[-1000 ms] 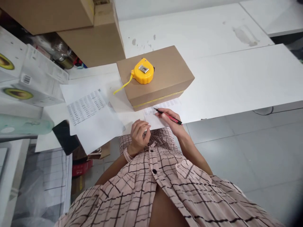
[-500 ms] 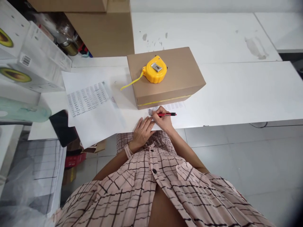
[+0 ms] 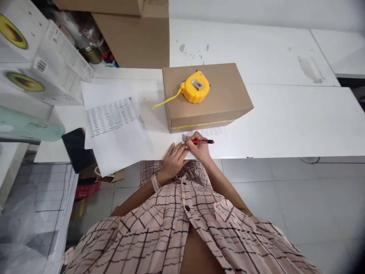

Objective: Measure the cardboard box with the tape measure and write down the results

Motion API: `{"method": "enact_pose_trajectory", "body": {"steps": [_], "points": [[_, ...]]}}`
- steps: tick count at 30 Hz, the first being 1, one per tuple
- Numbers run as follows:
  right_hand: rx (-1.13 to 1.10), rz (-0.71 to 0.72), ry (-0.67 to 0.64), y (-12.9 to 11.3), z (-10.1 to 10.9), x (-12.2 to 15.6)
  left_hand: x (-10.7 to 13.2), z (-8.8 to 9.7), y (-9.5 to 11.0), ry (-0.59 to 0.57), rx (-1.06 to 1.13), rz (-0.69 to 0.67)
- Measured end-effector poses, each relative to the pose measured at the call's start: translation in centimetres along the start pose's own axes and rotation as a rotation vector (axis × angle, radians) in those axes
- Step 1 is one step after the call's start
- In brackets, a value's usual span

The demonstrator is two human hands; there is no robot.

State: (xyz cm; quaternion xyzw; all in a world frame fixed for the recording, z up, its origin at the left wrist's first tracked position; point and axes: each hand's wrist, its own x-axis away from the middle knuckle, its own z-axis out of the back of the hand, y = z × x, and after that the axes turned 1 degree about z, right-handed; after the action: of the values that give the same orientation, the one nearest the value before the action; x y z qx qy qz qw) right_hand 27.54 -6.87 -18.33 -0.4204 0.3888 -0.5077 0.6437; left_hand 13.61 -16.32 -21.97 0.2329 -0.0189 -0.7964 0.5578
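My right hand [image 3: 199, 147] grips a red and black pen [image 3: 203, 141], its tip down at a printed sheet [image 3: 215, 131]. That sheet lies at the table's front edge, partly hidden by my hands and by a closed cardboard box [image 3: 209, 102] just beyond. Flat on the paper's left side rests my left hand [image 3: 174, 160], fingers stretched out and nothing held. On top of the box sits a yellow tape measure [image 3: 196, 87] with a yellow wrist strap.
Other printed papers [image 3: 119, 148] overhang the table edge at left, partly over a dark phone [image 3: 78, 150]. White cartons with avocado pictures [image 3: 42, 72], a greenish bottle [image 3: 28, 123] and larger cardboard boxes [image 3: 134, 42] stand around the left and back. The white table [image 3: 299, 121] extends right.
The whole view has shifted and tilted slightly. My hands stay at the same sheet, the right still holding the pen; the box and tape measure keep their places.
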Motion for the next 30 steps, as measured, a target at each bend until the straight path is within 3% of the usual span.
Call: {"method": "enact_pose_trajectory", "body": {"steps": [7, 19, 26, 30], "points": [[-0.019, -0.011, 0.025, -0.03, -0.03, 0.05, -0.10, 0.28, 0.08, 0.040, -0.032, -0.026], [-0.047, -0.006, 0.043, 0.42, -0.18, 0.00, -0.09, 0.43, 0.09, -0.030, -0.027, 0.001], [-0.055, 0.014, 0.035, 0.45, -0.15, -0.03, -0.02, 0.16, -0.03, 0.084, -0.058, -0.059], [-0.059, 0.020, 0.035, 0.42, -0.17, -0.03, 0.00, 0.16, -0.09, 0.067, -0.081, -0.059]]}}
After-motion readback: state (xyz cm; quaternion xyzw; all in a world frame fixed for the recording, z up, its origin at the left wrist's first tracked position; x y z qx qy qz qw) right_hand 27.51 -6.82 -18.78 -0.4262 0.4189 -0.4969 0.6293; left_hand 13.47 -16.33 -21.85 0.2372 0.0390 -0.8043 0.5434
